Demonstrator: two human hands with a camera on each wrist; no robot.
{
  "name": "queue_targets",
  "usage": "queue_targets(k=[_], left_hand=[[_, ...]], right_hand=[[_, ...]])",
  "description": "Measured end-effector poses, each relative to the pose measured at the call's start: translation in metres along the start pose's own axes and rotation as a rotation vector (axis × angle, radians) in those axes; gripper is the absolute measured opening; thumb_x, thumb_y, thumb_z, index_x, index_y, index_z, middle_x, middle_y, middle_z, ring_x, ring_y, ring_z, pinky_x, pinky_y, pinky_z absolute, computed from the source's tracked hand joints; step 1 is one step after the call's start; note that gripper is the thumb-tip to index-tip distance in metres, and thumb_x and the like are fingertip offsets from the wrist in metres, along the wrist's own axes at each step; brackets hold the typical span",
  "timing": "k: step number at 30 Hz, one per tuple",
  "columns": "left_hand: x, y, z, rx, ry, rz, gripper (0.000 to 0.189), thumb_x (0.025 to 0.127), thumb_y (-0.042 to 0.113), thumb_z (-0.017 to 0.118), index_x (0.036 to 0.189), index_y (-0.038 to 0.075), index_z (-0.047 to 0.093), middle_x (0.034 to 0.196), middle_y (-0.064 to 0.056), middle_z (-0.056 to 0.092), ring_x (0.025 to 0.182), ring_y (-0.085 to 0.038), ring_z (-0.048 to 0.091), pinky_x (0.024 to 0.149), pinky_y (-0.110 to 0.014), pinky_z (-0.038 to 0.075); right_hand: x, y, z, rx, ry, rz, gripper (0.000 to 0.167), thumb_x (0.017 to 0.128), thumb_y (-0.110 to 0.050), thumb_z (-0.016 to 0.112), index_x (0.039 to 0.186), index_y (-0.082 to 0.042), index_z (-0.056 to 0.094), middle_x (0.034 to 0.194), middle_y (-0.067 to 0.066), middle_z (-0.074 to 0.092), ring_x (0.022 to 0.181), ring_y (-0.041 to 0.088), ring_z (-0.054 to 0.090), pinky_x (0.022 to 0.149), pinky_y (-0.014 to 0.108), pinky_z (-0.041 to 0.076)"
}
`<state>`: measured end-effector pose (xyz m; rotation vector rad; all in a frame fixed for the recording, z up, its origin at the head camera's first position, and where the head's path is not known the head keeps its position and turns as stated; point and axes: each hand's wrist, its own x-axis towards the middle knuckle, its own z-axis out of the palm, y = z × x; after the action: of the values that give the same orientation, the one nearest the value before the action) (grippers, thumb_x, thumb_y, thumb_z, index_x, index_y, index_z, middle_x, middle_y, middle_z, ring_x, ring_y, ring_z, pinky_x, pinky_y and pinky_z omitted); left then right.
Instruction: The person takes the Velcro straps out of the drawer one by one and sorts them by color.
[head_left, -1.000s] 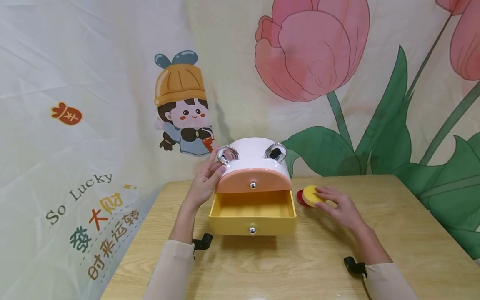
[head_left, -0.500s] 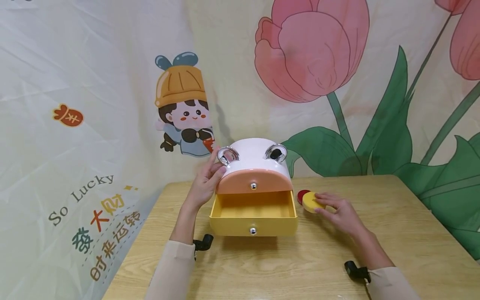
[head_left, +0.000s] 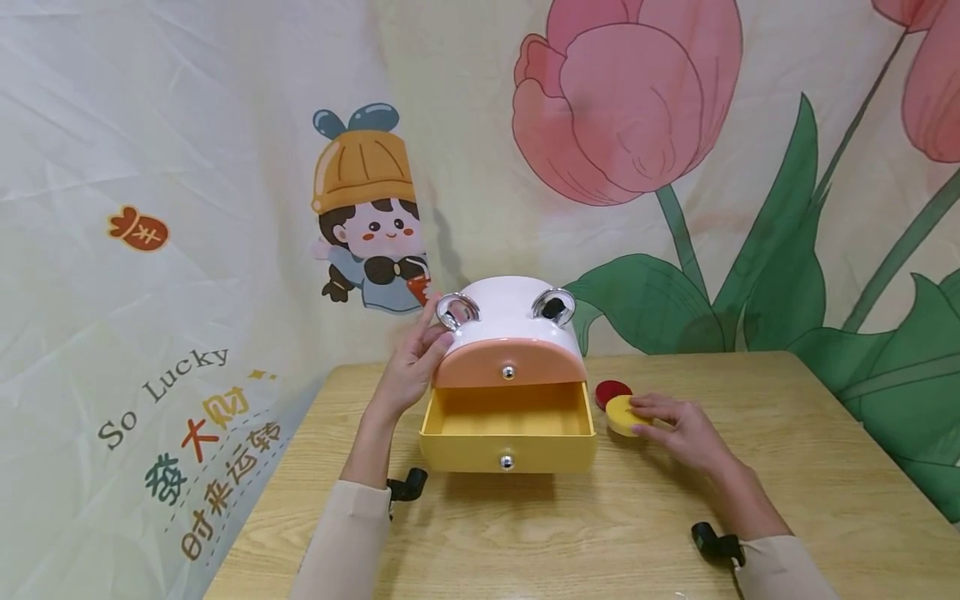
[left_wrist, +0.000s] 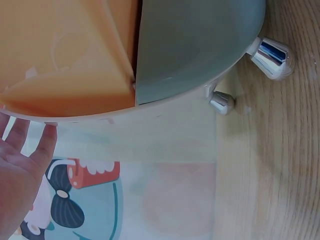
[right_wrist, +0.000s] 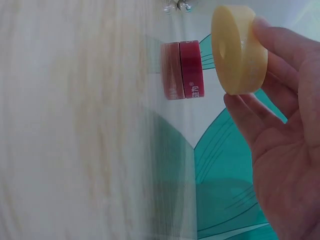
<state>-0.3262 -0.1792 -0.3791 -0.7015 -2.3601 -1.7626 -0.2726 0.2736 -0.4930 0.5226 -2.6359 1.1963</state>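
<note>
A small drawer box (head_left: 517,308) with a white domed top and two silver ring-shaped eyes stands mid-table. Its yellow drawer (head_left: 506,450) is pulled out with nothing visible inside, and the orange drawer (head_left: 480,367) above is closed. My left hand (head_left: 405,371) rests against the box's left side, fingertips touching its edge in the left wrist view. To the right of the box, my right hand (head_left: 686,429) pinches a thick yellow disc (right_wrist: 240,55) by its edge. In the right wrist view the disc is held off the table. Beside it lies a red disc (right_wrist: 192,69) with white lettering.
The wooden table (head_left: 480,542) extends around the box on all sides. Behind it hangs a printed cloth (head_left: 487,167) with tulips and a cartoon figure. Small black devices sit at both wrists. Silver pieces (left_wrist: 220,102) show low on the box, by the wood.
The right hand has drawn the yellow disc slightly toward me and tipped it flatter. More of the red disc shows beside it. The left hand has stayed on the box.
</note>
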Motion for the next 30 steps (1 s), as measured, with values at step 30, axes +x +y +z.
queue_targets(k=[30], left_hand=[[0.001, 0.000, 0.001, 0.004, -0.002, 0.016, 0.067, 0.107, 0.042, 0.057, 0.161, 0.056, 0.020, 0.153, -0.007, 0.057, 0.132, -0.031, 0.064, 0.109, -0.048, 0.051]], right_hand=[[0.002, 0.003, 0.012, 0.013, -0.110, 0.092, 0.052, 0.086, -0.017, 0.086, 0.134, -0.003, 0.069, 0.136, 0.017, 0.069, 0.131, 0.041, 0.062, 0.112, 0.056, 0.047]])
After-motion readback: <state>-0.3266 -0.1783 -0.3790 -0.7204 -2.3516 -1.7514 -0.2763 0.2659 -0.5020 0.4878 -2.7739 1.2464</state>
